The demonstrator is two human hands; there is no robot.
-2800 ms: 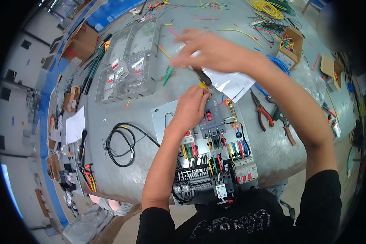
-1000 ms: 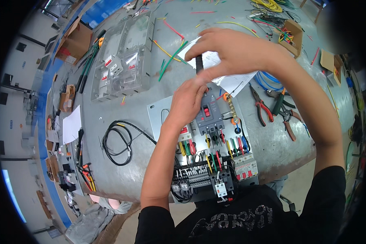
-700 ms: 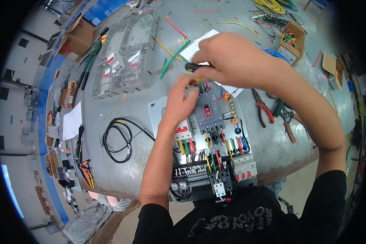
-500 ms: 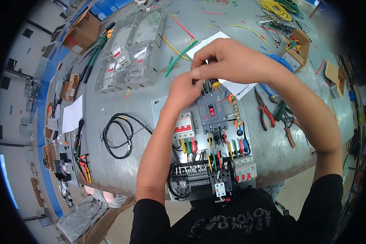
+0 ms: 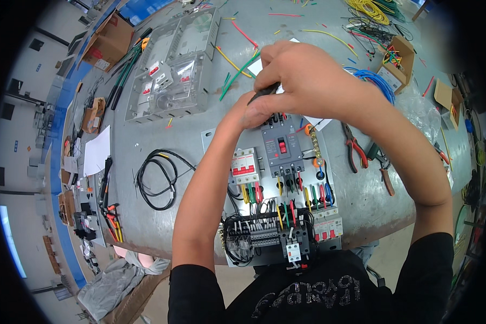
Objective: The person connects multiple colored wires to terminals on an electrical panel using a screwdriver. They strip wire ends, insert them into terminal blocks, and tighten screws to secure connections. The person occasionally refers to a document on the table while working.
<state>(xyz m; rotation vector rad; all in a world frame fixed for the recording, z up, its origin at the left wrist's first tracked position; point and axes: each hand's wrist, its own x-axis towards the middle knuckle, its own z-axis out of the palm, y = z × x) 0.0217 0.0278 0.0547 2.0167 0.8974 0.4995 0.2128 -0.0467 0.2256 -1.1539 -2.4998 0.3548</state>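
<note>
My right hand (image 5: 313, 81) is closed on a dark object (image 5: 265, 93), its thumb beneath and fingers curled over; its kind is unclear. My left hand (image 5: 242, 110) meets it from the left, its fingers mostly hidden behind the right hand. Both are above the top end of a grey moulded-case circuit breaker (image 5: 282, 154) with a red toggle. That breaker is mounted on a metal plate (image 5: 208, 141) with a white red-levered breaker (image 5: 245, 166), a brass terminal bar (image 5: 315, 144), a terminal strip (image 5: 264, 237) and a contactor (image 5: 293, 249). Coloured wires run between the parts.
Red-handled pliers (image 5: 355, 151) lie right of the plate. Leftward are a black cable coil (image 5: 140, 186) and a clear-lidded meter box (image 5: 170, 89). A blue wire coil (image 5: 380, 85), an open carton (image 5: 397, 65) and wire offcuts (image 5: 235, 75) lie farther back.
My right hand has come nearer and lower, its thumb now over the left fingers. A dark object now shows in its grip. The plate has shifted slightly.
</note>
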